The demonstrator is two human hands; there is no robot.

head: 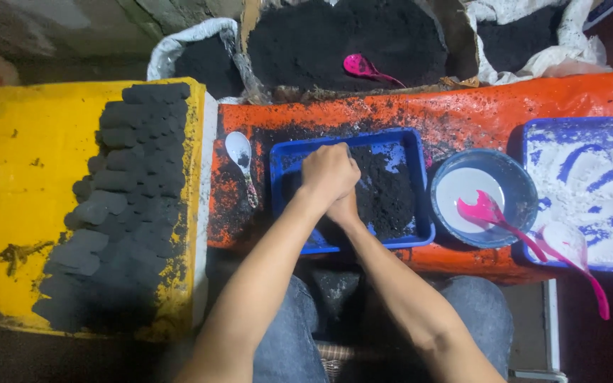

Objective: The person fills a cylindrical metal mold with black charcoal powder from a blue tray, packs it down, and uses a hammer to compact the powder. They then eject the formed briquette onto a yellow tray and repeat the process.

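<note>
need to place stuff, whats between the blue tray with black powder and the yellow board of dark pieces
A white spoon lies on the orange surface between the blue tray and the yellow board, in the head view.

— What do we see in the blue tray (406, 142)?
— Loose black powder (384, 191), heaped toward its right side; the tray sits flat on the orange cloth, dusted with crumbs.
</note>
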